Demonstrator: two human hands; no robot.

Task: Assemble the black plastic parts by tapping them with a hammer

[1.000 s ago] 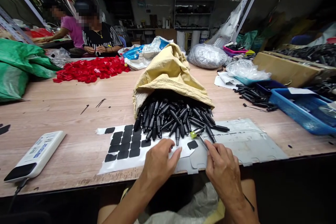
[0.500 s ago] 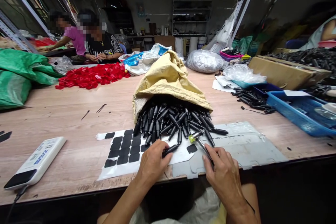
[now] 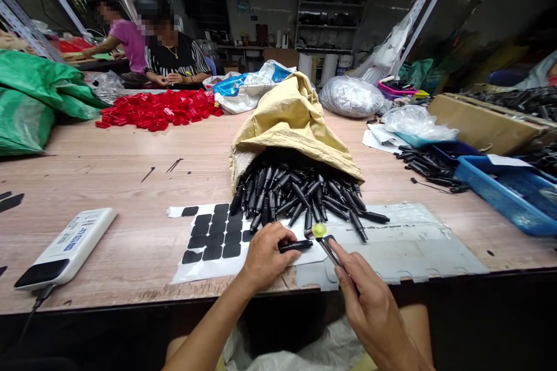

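Note:
In my left hand [image 3: 268, 252] is a slim black cylindrical piece [image 3: 298, 246], lying nearly level just above the table edge with its tip toward the right. My right hand [image 3: 363, 287] grips the handle of a small hammer [image 3: 331, 251]. Its head has a yellow-green face and sits just beyond the tip of the held piece; I cannot tell if they touch. Behind both hands, a heap of similar black pieces [image 3: 300, 194] spills from a yellow sack [image 3: 291, 116]. A white sheet of black rounded-square stickers [image 3: 213, 240] lies to the left of my left hand.
A grey board [image 3: 418, 243] lies at right, near a blue basket [image 3: 500, 191]. At left are a white power bank [image 3: 65, 249] with a cable, a green sack [image 3: 30, 104] and a red pile [image 3: 159, 109]. Two people sit across the table.
The hammer head has moved left, toward the tip of the held black piece. That piece now lies more level in my left hand. The whole view has shifted slightly.

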